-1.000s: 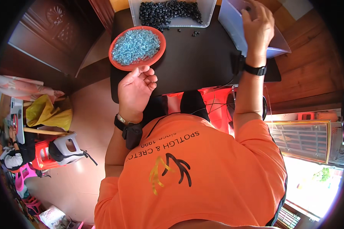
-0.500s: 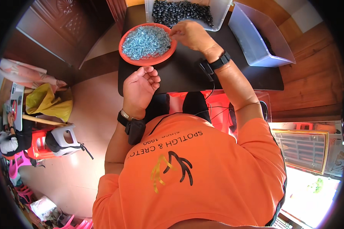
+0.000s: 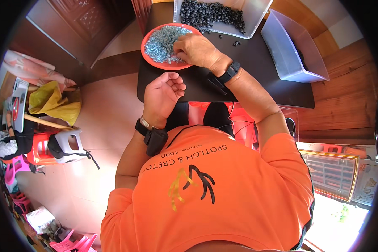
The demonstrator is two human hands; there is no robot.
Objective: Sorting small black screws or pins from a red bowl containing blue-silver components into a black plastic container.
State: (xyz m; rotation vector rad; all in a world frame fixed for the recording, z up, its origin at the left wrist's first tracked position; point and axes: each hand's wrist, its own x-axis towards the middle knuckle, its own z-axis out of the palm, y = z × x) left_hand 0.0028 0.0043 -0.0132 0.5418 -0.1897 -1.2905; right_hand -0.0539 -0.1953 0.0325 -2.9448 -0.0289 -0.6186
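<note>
Black table (image 3: pixel 256 59), wood-panel wall behind, tan tiled floor (image 3: pixel 105 126), red stools (image 3: pixel 38 149).

Right hand (image 3: pixel 196 50) reaches forward; left hand (image 3: pixel 163 95) loosely curled.

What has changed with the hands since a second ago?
The right hand left the clear bin at the far right, swung left across the black table, and now reaches into the red plate of small silvery pieces. The left hand stayed curled near the table edge.
</note>
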